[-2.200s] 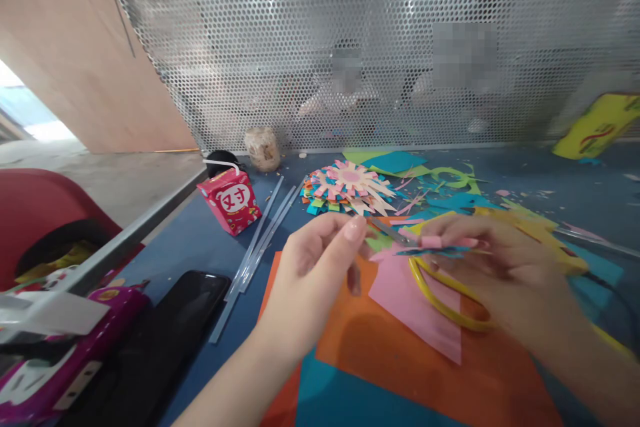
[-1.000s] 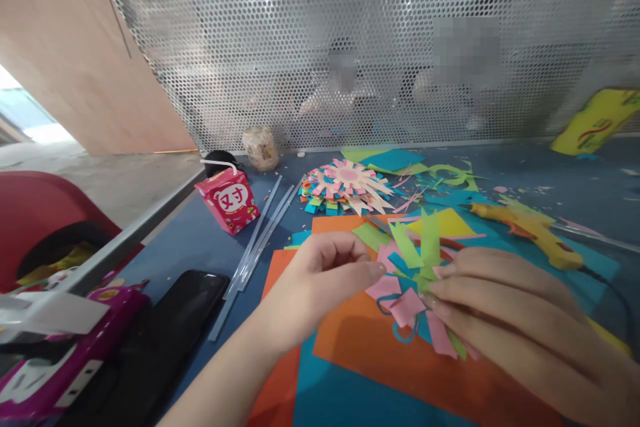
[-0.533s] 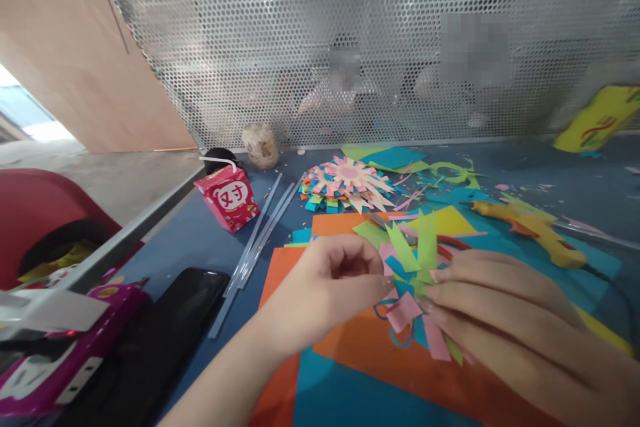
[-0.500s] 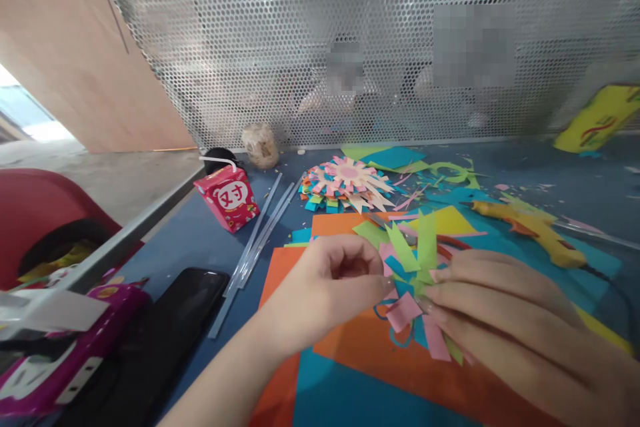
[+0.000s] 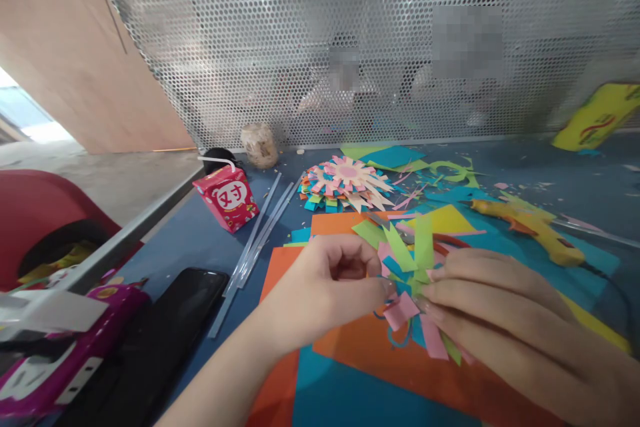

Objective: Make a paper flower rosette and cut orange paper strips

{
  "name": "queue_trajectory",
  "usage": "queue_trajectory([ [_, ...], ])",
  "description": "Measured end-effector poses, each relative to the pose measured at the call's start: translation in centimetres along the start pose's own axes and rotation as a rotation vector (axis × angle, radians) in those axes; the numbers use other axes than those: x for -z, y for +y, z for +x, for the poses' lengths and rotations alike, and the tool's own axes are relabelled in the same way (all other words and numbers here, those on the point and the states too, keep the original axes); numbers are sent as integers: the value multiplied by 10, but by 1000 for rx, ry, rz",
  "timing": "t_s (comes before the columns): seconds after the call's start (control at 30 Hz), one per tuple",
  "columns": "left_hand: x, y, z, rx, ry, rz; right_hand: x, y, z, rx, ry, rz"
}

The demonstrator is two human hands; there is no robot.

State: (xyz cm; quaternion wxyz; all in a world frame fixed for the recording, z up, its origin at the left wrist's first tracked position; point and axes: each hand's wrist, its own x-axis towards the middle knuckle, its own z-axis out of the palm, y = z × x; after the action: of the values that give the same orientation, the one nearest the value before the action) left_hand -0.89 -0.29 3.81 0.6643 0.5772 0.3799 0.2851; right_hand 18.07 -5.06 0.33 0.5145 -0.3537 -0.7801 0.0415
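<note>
Between my hands is a paper flower point(image 5: 424, 260) made of green, pink and blue strips, over orange paper point(image 5: 350, 340). My left hand point(image 5: 345, 280) is closed, thumb and fingertips pinching a strip at the flower's left side. From the right, my right hand point(image 5: 500, 320) presses its fingertips together on the flower's middle, hiding part of it. Scissors with a red handle point(image 5: 450, 240) lie partly hidden behind the flower. Farther back rests a pile of finished fringed paper flowers point(image 5: 347, 177) in pink, blue and orange.
A yellow glue gun point(image 5: 535, 230) with a cord lies at right, on blue paper. Clear glue sticks point(image 5: 265, 233), a red drink carton point(image 5: 230, 197) with a straw, a black phone point(image 5: 190, 307) and a purple power strip point(image 5: 75, 347) are at left. A perforated metal panel point(image 5: 300, 27) stands behind.
The paper flower's green and pink strips have shifted very slightly left and down. Both hands keep nearly the same position and grip.
</note>
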Motion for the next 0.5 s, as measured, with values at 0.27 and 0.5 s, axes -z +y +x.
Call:
queue_trajectory([
  [0.27,8,0,0,-109,155,5,-1,18,29,-24,-115,89],
  [0.5,8,0,2,-302,294,9,-24,30,25,-750,5,717],
])
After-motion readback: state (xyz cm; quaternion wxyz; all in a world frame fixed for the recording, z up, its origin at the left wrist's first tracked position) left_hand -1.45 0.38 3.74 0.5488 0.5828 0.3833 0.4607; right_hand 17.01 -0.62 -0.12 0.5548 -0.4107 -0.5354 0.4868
